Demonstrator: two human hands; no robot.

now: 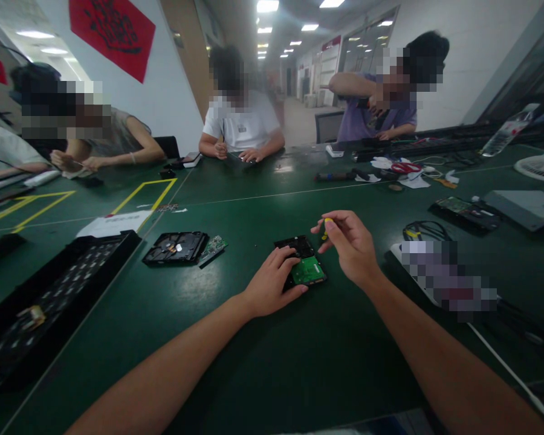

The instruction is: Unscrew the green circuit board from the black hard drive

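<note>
A hard drive (pixel 309 269) with its green circuit board facing up lies flat on the green table in front of me. My left hand (pixel 272 281) grips it from the left, fingers over its top and the thumb along the near edge. Just above the drive's right side, my right hand (pixel 351 248) pinches a small yellow-handled screwdriver (pixel 325 232). Its lower part is thin and hard to make out, so I cannot tell whether the tip touches the drive.
To the left lie another drive casing (pixel 174 248), a loose circuit board (pixel 214 246) and a long black tray (pixel 49 302). At right are a drive (pixel 465 214), a grey box (pixel 523 208), black cables (pixel 428 230) and a water bottle (pixel 510 130). Several people sit across the table.
</note>
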